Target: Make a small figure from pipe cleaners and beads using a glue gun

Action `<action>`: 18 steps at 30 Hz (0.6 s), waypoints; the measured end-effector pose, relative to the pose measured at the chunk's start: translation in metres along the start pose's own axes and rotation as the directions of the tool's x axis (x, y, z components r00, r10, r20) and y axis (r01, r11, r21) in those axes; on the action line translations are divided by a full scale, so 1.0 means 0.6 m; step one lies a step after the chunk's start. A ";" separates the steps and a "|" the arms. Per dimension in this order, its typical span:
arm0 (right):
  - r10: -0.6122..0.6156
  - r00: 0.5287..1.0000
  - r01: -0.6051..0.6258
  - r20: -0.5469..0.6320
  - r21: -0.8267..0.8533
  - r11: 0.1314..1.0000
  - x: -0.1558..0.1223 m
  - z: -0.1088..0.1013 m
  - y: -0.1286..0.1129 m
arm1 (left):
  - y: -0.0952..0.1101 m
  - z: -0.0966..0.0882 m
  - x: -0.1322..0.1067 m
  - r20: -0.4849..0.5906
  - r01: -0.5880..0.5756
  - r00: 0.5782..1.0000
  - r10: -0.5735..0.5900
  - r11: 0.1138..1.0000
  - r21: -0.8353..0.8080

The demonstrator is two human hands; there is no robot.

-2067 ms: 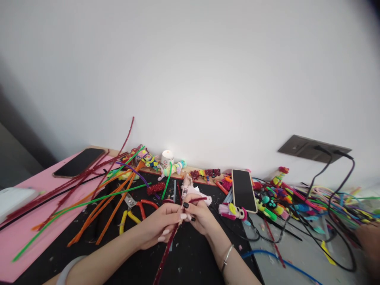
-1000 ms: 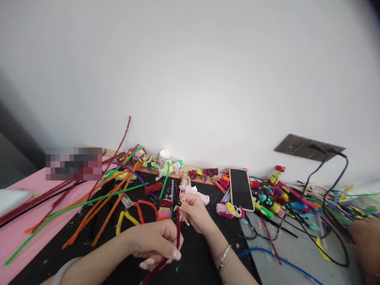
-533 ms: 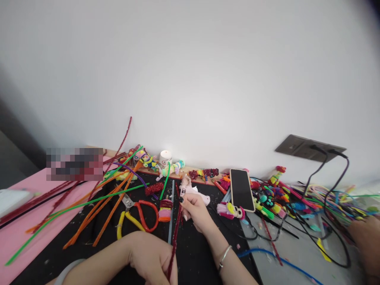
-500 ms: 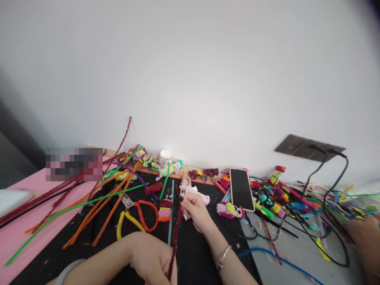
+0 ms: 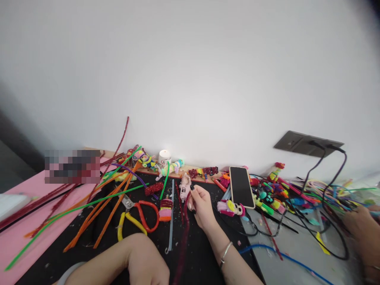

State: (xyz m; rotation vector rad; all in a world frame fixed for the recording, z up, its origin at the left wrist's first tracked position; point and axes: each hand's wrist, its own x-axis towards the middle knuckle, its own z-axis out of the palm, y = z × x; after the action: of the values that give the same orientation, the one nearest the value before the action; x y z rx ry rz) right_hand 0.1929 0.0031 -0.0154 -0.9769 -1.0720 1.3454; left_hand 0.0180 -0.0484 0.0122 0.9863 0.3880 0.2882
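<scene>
My right hand (image 5: 202, 204) is closed, thumb and fingers pinching a dark red fuzzy pipe cleaner (image 5: 184, 237). The pipe cleaner runs down from that pinch toward the bottom edge, smeared by motion. Just behind the fingers lies a pale pink glue gun (image 5: 185, 186). My left hand (image 5: 150, 261) is low in view, its back toward me and its fingers cut off by the bottom edge. Left of the hands lie scissors (image 5: 139, 215) with red and yellow handles, and a small striped roll (image 5: 165, 210) of coiled pipe cleaner.
Orange pipe cleaners (image 5: 103, 211) and a long green one (image 5: 71, 208) spread across the left. A phone (image 5: 242, 187) leans near the wall beside a pink figure (image 5: 230, 208). Black cables (image 5: 341, 186) hang from a socket. At far right is another person's hand (image 5: 358, 225).
The pipe cleaner has shifted right and away from my left hand's visible part. My right hand has moved slightly right and up, uncovering more of the glue gun. My left hand has dropped slightly.
</scene>
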 end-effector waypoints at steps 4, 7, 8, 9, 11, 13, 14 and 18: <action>0.079 0.994 -0.090 0.076 0.142 0.986 -0.001 0.000 0.002 | 0.042 -0.034 -0.026 0.396 0.382 0.814 -0.425 0.905 0.186; 0.120 0.982 -0.139 0.147 0.130 0.982 -0.004 0.002 0.008 | 0.053 -0.056 -0.032 0.154 0.226 0.958 -0.243 0.966 0.125; 0.124 0.978 -0.144 0.168 0.106 0.984 -0.006 0.004 0.009 | 0.051 -0.060 -0.030 0.024 0.150 0.988 -0.154 0.982 0.110; 0.126 0.974 -0.143 0.190 0.078 0.987 -0.008 0.006 0.010 | 0.048 -0.062 -0.026 -0.063 0.125 0.991 -0.119 0.987 0.101; 0.122 0.965 -0.131 0.231 0.026 0.991 -0.012 0.010 0.010 | 0.039 -0.060 -0.017 -0.203 0.077 0.977 -0.058 0.993 0.086; 0.121 0.960 -0.125 0.252 -0.001 0.992 -0.014 0.015 0.007 | 0.032 -0.052 -0.009 -0.274 0.089 0.960 -0.060 0.991 0.095; 0.128 0.959 -0.130 0.254 -0.008 0.991 -0.015 0.016 0.004 | 0.030 -0.048 -0.006 -0.297 0.093 0.953 -0.061 0.991 0.095; 0.145 0.961 -0.143 0.234 -0.025 0.989 -0.015 0.018 -0.004 | 0.027 -0.038 -0.002 -0.349 0.098 0.935 -0.062 0.992 0.085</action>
State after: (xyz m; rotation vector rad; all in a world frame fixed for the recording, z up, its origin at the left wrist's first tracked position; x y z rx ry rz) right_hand 0.1834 -0.0068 -0.0107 -0.9319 -1.2020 1.6082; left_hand 0.0061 -0.0234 0.0150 1.0173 0.7696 0.3724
